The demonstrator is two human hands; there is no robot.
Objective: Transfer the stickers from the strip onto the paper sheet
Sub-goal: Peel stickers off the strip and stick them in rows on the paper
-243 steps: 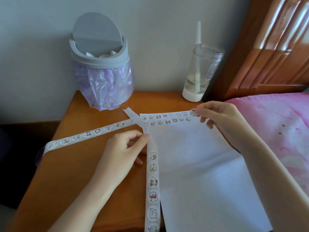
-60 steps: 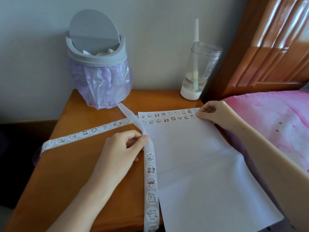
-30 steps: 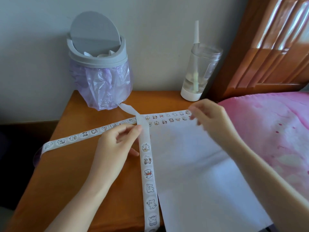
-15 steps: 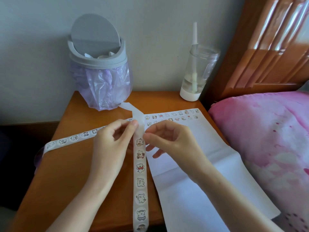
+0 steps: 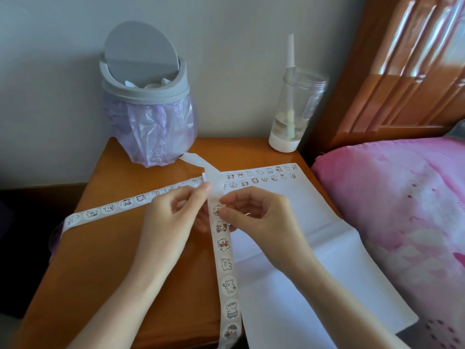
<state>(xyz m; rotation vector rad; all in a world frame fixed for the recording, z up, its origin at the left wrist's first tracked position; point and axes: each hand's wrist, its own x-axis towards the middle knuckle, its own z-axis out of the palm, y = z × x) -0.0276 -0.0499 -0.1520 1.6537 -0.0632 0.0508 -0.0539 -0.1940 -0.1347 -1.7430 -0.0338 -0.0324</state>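
Observation:
A long white sticker strip with small cartoon animals runs from the table's front edge up to the middle, where it folds and trails left across the table. My left hand pinches the strip near the fold. My right hand pinches the topmost sticker on the strip with thumb and forefinger. The white paper sheet lies to the right, partly over the table edge. Two rows of small stickers line its far edge.
A grey swing-lid bin with a purple bag stands at the back left of the wooden table. A clear cup with a straw stands back right. A pink bedcover and wooden headboard lie to the right.
My right hand has left the sheet's far right corner and come across to the strip, where it now pinches a sticker. My left hand has lifted the strip slightly and keeps its hold.

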